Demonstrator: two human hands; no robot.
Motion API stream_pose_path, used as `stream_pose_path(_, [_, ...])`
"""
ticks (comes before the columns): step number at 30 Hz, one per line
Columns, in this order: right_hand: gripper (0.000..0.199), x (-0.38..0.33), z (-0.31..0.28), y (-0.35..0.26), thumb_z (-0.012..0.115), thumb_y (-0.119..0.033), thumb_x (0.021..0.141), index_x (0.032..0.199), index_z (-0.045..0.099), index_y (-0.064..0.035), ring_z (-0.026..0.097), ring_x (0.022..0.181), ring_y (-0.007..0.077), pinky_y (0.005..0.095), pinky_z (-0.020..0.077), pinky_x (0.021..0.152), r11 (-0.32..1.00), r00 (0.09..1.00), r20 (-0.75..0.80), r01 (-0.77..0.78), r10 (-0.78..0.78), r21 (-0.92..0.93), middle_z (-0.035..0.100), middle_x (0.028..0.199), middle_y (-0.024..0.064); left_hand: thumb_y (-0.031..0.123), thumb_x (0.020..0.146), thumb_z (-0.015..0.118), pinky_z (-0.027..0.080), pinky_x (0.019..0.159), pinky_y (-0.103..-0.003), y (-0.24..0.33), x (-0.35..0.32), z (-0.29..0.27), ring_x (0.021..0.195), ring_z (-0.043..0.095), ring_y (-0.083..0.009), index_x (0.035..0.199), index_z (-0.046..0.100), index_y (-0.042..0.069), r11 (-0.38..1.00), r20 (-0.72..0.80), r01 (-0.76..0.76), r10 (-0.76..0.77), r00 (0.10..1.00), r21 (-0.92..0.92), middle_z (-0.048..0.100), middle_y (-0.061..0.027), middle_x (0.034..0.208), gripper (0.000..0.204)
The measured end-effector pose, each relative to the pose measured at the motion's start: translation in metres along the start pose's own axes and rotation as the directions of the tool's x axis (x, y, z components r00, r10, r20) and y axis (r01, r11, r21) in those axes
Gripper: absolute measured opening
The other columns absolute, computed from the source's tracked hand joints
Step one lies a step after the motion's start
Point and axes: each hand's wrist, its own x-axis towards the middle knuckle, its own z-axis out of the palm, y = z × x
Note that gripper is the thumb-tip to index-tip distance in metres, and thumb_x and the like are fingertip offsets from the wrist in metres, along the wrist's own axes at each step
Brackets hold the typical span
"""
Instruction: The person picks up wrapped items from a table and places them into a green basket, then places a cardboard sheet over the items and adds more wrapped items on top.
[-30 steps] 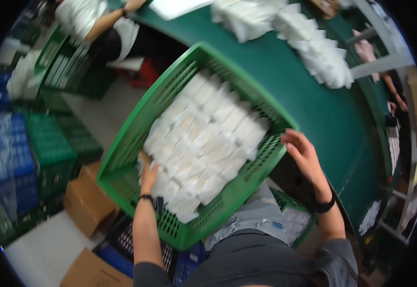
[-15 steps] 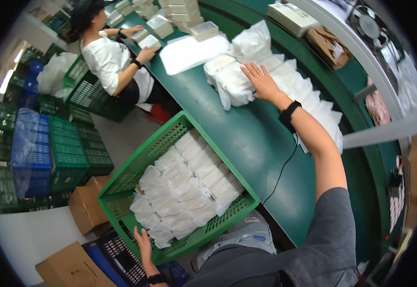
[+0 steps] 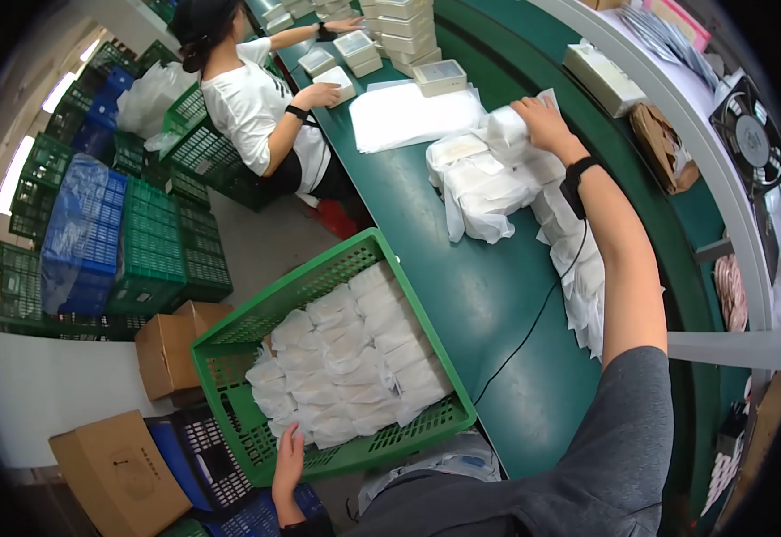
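My right hand [image 3: 547,125] is at the far side of the green worktable, its fingers closed on a white-wrapped packet [image 3: 505,131]. Beside that packet lie several more packets in thin white wrapping [image 3: 487,183], and a row of them [image 3: 578,286] runs toward me along the right. My left hand [image 3: 289,461] reaches over the near left rim of a green plastic crate [image 3: 422,309], fingers stretched toward the packets inside. The crate holds rows of white-wrapped packets [image 3: 350,353]. It stands tilted in view at the table's left edge.
A co-worker [image 3: 247,107] at the far left handles pale boxes [image 3: 328,85]. White sheets [image 3: 408,116] and stacked boxes [image 3: 408,31] lie on the table. A black cable [image 3: 533,327] hangs from my right wrist. Cardboard boxes [image 3: 122,474] and stacked crates [image 3: 149,242] stand left.
My right hand has gone from resting open over the packets to gripping one farther back. My left hand has shifted slightly at the crate's rim. The view has turned a little.
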Motion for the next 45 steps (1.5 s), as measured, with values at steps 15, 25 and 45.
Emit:
stream_pose_path(15, [0.060, -0.148, -0.036, -0.173, 0.076, -0.011, 0.053, 0.108, 0.052, -0.0061, 0.049, 0.097, 0.0303, 0.0397, 0.0406, 0.078, 0.787, 0.849, 0.111, 0.420, -0.517, 0.451, 0.050, 0.099, 0.0108, 0.013, 0.078, 0.066, 0.026, 0.109, -0.042, 0.246, 0.090, 0.130, 0.131, 0.030, -0.0354, 0.137, 0.032, 0.002, 0.607, -0.011, -0.793, 0.793, 0.608, -0.051, 0.034, -0.0185, 0.140, 0.069])
stream_pose_path(25, [0.068, -0.113, 0.005, -0.142, 0.070, -0.007, 0.064, 0.127, 0.044, -0.0016, 0.044, 0.119, 0.0342, 0.0378, 0.0366, 0.099, 0.531, 0.730, 0.572, -0.337, -0.374, 0.778, 0.048, 0.126, 0.0176, 0.028, 0.059, 0.078, 0.029, 0.106, -0.045, 0.295, 0.170, 0.246, 0.113, 0.046, -0.0347, 0.132, 0.034, -0.004, 0.497, 0.158, -0.668, 0.725, 0.671, 0.554, 0.051, -0.0150, 0.116, 0.091])
stream_pose_path(45, [0.059, -0.094, 0.067, -0.125, 0.052, 0.006, 0.070, 0.128, 0.039, 0.0012, 0.041, 0.121, 0.0363, 0.0439, 0.0326, 0.102, 0.899, 0.894, -0.214, 0.424, -0.395, 0.110, 0.044, 0.130, 0.0210, 0.020, 0.059, 0.077, 0.046, 0.080, -0.040, -0.017, 0.082, -0.100, 0.093, 0.057, -0.0336, 0.109, 0.055, 0.010, 0.902, -0.402, -0.230, 0.376, 0.835, 0.366, 0.059, -0.0114, 0.103, 0.055])
